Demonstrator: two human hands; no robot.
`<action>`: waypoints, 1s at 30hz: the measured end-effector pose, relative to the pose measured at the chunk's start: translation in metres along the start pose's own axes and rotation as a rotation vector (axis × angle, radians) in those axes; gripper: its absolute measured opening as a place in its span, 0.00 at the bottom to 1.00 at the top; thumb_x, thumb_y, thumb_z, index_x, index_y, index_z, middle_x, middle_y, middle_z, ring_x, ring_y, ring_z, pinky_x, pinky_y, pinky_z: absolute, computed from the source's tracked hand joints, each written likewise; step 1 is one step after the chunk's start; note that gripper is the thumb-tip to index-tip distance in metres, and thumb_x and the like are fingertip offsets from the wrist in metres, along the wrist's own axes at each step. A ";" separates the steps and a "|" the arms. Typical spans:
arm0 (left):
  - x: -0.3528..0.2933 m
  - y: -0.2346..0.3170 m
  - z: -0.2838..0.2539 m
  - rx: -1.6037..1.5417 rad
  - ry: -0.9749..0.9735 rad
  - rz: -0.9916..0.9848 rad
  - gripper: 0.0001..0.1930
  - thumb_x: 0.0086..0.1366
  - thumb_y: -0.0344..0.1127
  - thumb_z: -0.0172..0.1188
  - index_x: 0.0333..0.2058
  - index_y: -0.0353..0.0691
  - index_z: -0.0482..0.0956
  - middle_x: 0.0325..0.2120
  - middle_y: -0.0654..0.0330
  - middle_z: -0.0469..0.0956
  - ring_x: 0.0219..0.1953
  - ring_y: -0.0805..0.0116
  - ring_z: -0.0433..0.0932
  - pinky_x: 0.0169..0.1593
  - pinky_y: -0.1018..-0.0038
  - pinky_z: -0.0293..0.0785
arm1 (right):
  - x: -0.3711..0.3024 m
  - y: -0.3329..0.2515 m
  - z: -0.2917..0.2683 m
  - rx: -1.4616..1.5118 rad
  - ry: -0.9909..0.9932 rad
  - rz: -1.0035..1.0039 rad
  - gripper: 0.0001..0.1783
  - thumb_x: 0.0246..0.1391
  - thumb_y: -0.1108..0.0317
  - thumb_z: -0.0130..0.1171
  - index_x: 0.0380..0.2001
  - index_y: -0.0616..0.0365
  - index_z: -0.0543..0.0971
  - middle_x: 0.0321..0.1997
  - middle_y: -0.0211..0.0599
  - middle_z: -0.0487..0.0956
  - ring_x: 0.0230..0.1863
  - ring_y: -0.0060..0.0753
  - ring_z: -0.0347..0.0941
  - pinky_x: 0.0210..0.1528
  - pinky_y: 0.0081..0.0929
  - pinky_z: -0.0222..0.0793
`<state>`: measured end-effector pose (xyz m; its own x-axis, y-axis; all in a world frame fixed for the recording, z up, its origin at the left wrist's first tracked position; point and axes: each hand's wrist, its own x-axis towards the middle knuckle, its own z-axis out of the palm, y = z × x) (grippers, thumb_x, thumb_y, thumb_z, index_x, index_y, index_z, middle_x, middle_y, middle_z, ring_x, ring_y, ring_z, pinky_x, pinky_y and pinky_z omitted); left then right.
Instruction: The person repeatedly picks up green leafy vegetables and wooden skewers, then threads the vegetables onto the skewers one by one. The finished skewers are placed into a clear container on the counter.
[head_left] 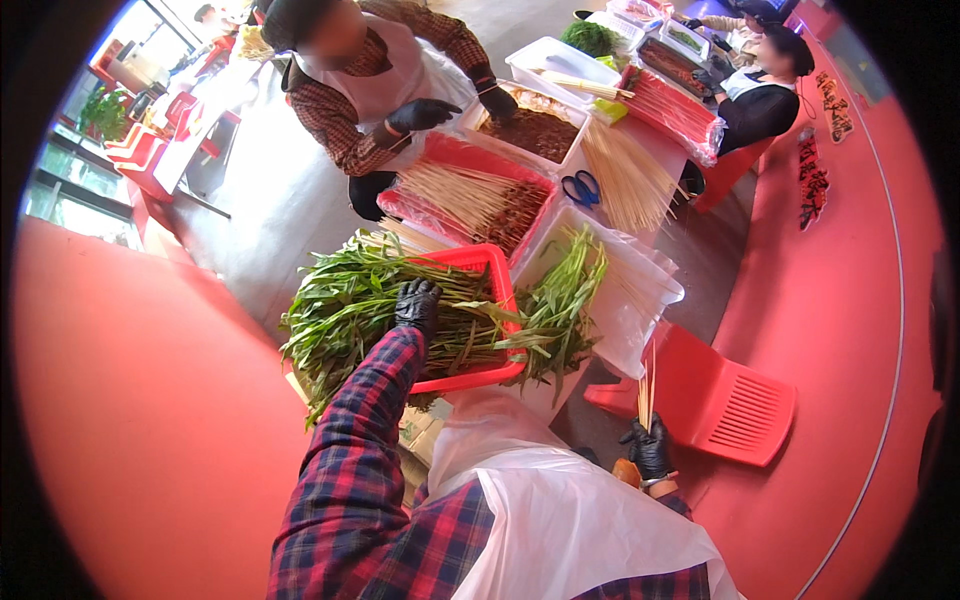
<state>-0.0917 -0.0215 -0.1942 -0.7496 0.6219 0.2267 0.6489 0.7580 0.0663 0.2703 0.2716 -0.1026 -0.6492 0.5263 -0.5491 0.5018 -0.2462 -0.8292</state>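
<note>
Long-stalked leafy greens (345,305) are heaped in a red plastic basket (497,275), spilling over its left side. My left hand (418,305), in a black glove, is down among the stalks with its fingers curled round some of them. Low on the right, my right hand (648,450), gloved too, is closed on a small bunch of bamboo skewers (647,385) that point upward. More greens (572,290) lie just right of the basket, partly over a white tray (625,325) lined with clear plastic.
Beyond the basket stands a red tray (400,205) of skewered meat. A co-worker's gloved hands (420,117) are by a white bin (535,125) of dark meat. Blue-handled scissors (581,188) and loose skewers (625,170) lie nearby. A red chair (720,395) is on the right.
</note>
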 end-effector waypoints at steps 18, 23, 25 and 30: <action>0.037 -0.039 -0.066 -0.610 -0.499 -0.117 0.13 0.49 0.38 0.56 0.34 0.41 0.75 0.31 0.53 0.75 0.33 0.60 0.75 0.37 0.71 0.69 | -0.037 -0.022 0.055 -0.029 0.084 -0.087 0.06 0.50 0.69 0.50 0.31 0.57 0.72 0.16 0.29 0.71 0.07 0.13 0.55 0.09 0.13 0.48; 0.032 -0.050 -0.082 -1.079 -0.471 -0.198 0.15 0.54 0.38 0.55 0.38 0.34 0.73 0.28 0.59 0.75 0.31 0.73 0.72 0.38 0.76 0.68 | -0.019 -0.035 0.083 -0.009 0.051 -0.327 0.05 0.48 0.71 0.52 0.30 0.59 0.73 0.18 0.29 0.73 0.09 0.13 0.57 0.10 0.13 0.50; 0.039 -0.048 -0.102 -1.080 -0.644 -0.245 0.14 0.55 0.39 0.53 0.37 0.35 0.74 0.27 0.61 0.75 0.29 0.75 0.71 0.36 0.78 0.68 | -0.013 -0.050 0.090 0.031 -0.024 -0.276 0.06 0.46 0.71 0.55 0.30 0.60 0.73 0.24 0.31 0.74 0.25 0.20 0.70 0.26 0.16 0.65; 0.026 -0.045 -0.123 -1.394 -0.660 -0.313 0.12 0.57 0.38 0.50 0.36 0.36 0.74 0.22 0.64 0.73 0.24 0.77 0.70 0.30 0.79 0.68 | 0.000 -0.127 0.147 -0.016 -0.247 -0.125 0.09 0.43 0.73 0.57 0.30 0.63 0.74 0.26 0.32 0.75 0.26 0.23 0.71 0.29 0.19 0.68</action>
<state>-0.1238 -0.0638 -0.0716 -0.5526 0.7365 -0.3903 -0.2109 0.3294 0.9203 0.1223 0.1837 -0.0125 -0.8253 0.3368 -0.4533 0.4168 -0.1785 -0.8913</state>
